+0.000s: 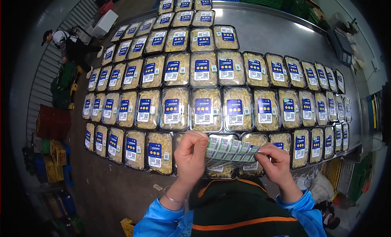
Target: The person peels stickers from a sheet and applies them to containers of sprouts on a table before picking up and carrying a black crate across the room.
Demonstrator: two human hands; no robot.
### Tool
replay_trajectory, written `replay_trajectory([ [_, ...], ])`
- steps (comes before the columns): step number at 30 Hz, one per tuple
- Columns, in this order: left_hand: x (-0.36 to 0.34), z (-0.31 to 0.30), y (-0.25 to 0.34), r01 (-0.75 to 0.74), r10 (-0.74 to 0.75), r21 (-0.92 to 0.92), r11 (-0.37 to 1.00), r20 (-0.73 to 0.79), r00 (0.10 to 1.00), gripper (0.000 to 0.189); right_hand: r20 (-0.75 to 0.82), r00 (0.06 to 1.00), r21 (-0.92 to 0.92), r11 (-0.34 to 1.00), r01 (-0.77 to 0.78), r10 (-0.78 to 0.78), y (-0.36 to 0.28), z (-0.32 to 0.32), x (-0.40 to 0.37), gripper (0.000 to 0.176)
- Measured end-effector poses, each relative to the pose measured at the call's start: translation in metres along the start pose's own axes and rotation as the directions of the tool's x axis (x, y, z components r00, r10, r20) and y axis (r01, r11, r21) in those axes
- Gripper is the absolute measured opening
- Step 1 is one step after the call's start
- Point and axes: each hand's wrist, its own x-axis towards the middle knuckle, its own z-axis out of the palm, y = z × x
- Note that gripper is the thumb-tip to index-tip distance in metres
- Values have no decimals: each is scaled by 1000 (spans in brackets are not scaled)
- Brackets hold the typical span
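1. Left hand (191,155): grip closed on the left edge of a sheet of QR-code labels (230,149); a firm, flat pinch there should limit curling.
2. Right hand (277,161): thumb and finger pinch the sheet's right end; whether a label is loose there, I cannot tell. A light, low pull would best avoid tearing.
3. The sheet is held above the nearest row of packed sprout trays (160,153) on the metal surface (264,31); level wrists would avoid brushing their film.
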Motion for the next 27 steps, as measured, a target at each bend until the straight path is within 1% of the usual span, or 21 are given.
replay_trajectory([
  [2, 2, 2, 5, -13, 12, 23, 1000, 52, 999, 15, -5, 1000, -7, 1000, -1, 1, 0, -1, 0, 8],
  [4, 5, 12, 28, 304, -285, -150, 941, 138, 948, 19, -2, 999, -18, 999, -34, 34, -1, -3, 0, 7],
  [5, 6, 8, 32, 385, -375, -31, 922, 175, 911, 21, -8, 999, -22, 999, -40, 40, -2, -5, -1, 7],
  [6, 5, 6, 28, 390, -378, -33, 920, 183, 908, 21, 54, 997, -23, 998, -53, 54, -2, -7, -1, 10],
  [7, 3, 4, 22, 351, -356, 56, 935, 164, 920, 21, 116, 991, -25, 998, -64, 66, -3, -9, 1, 12],
  [8, 2, 4, 18, 310, -330, 145, 940, 147, 932, 21, 110, 991, -29, 997, -67, 70, -3, -11, 4, 12],
  [9, 2, 8, 20, 340, -354, 131, 931, 103, 930, 20, 68, 997, -30, 999, -45, 47, -4, -12, 9, 18],
  [10, 2, 10, 21, 341, -355, 125, 932, 110, 929, 20, 27, 999, -34, 999, -23, 24, -4, -15, 13, 24],
  [11, 1, 13, 21, 280, -301, 201, 939, 86, 950, 18, 30, 997, 0, 998, -71, 71, -5, -22, 18, 36],
  [12, 0, 15, 21, 221, -249, 279, 934, 66, 966, 17, 23, 1000, 1, 1000, -16, 16, -19, -23, 28, 43],
  [14, -2, 21, 22, 200, -236, 273, 941, 105, 966, 21, 226, 960, -230, 949, 216, -164, -44, -17, 51, 45],
  [15, -2, 25, 24, 184, -222, 284, 941, 106, 969, 23, 217, 962, -229, 949, 214, -165, -45, -11, 57, 45],
  [16, -1, 28, 25, 165, -204, 294, 941, 107, 973, 26, 342, 932, -333, 913, 238, -118, -46, -4, 63, 45],
  [17, -2, 29, 21, 207, -239, 246, 947, 106, 965, 30, 456, 888, -428, 862, 272, -54, -45, -1, 66, 46],
  [18, -1, 28, 22, 202, -234, 246, 948, 110, 966, 30, 452, 890, -431, 860, 273, -56, -44, 0, 67, 46],
  [20, -3, 27, 21, 244, -280, 276, 930, 96, 955, 32, 567, 824, -445, 847, 292, 13, -39, 3, 69, 44],
  [21, -4, 26, 21, 251, -284, 273, 929, 90, 955, 32, 574, 819, -444, 847, 293, 17, -35, 4, 67, 44],
  [23, -2, 23, 23, 245, -296, 310, 918, 130, 946, 35, 494, 865, -378, 875, 304, -87, -27, 6, 64, 35],
  [24, -2, 22, 23, 243, -293, 310, 919, 126, 948, 35, 497, 863, -377, 873, 309, -91, -23, 9, 64, 35],
  [26, 0, 22, 23, 271, -330, 302, 914, 165, 929, 36, 455, 888, -276, 937, 212, -67, -15, 11, 61, 27],
  [27, 0, 21, 21, 269, -328, 296, 916, 168, 930, 36, 454, 888, -282, 936, 213, -65, -11, 12, 59, 27],
])
